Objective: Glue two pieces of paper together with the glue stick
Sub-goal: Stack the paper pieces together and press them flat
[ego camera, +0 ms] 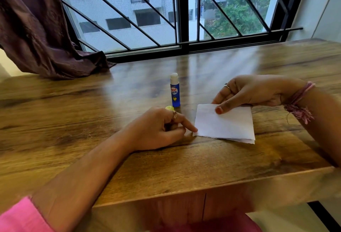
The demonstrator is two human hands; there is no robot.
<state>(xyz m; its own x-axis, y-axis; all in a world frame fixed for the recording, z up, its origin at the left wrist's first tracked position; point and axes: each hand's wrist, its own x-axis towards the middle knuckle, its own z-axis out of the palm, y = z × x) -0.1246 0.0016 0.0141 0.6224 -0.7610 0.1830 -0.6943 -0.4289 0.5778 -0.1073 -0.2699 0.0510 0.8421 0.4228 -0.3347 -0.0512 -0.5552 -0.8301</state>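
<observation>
Uncapped blue glue stick standing behind stacked white paper sheets on wooden surface. Right hand pinching top sheet; left hand, fingers loosely curled, touching its corner. Probably pressing left.

We see the glue stick standing upright, uncapped, on the table. Our right hand pinches the far edge of the stacked papers; our left hand touches their near-left corner.
</observation>
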